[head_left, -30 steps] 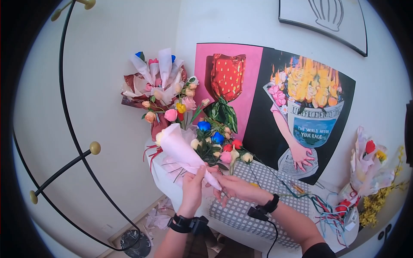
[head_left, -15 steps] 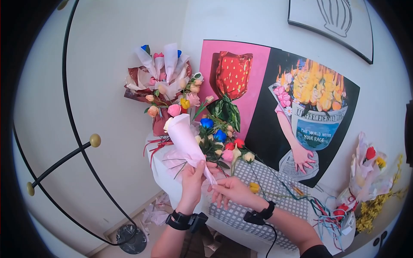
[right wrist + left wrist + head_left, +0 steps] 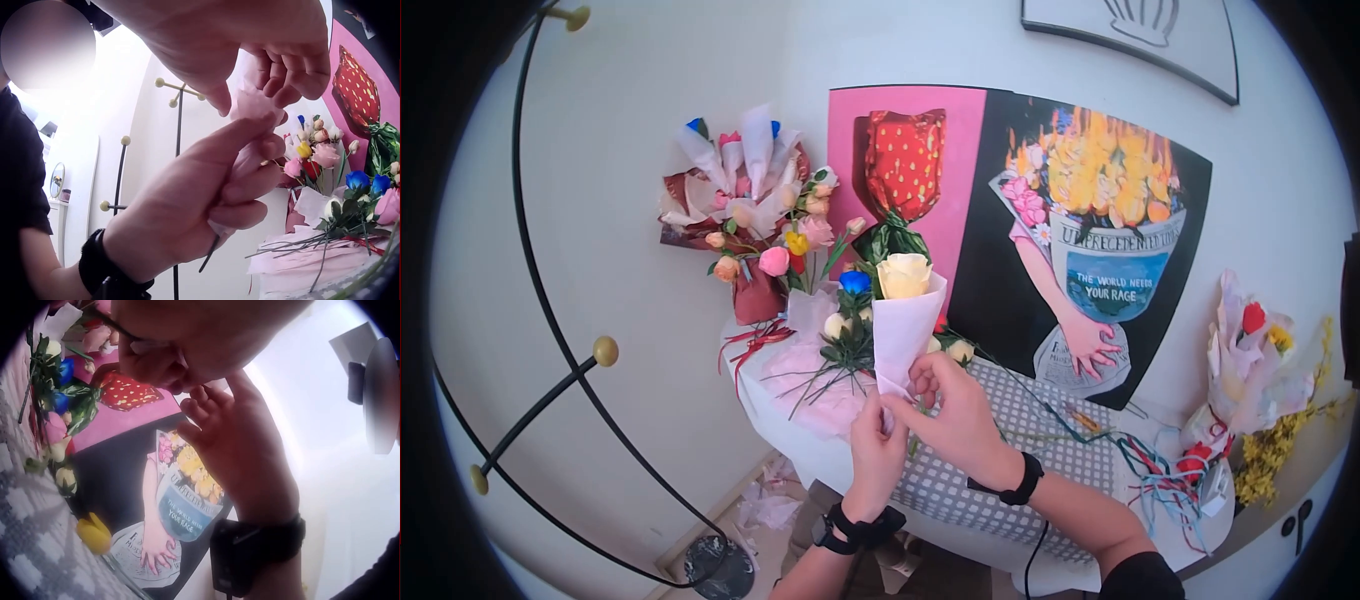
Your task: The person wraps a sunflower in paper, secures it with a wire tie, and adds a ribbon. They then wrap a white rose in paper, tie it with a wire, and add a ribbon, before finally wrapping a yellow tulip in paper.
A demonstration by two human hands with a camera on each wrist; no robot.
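While the left hand grips the wrapped stem, the right hand holds the pink paper with bent fingers; the cream rose stands upright at twelve o'clock from both hands, above the desk.

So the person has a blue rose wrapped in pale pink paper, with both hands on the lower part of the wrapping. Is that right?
Not quite: the rose is cream, not blue, as the head view shows. The rest holds: it is wrapped in pale pink paper, with the left hand and right hand on its lower part.
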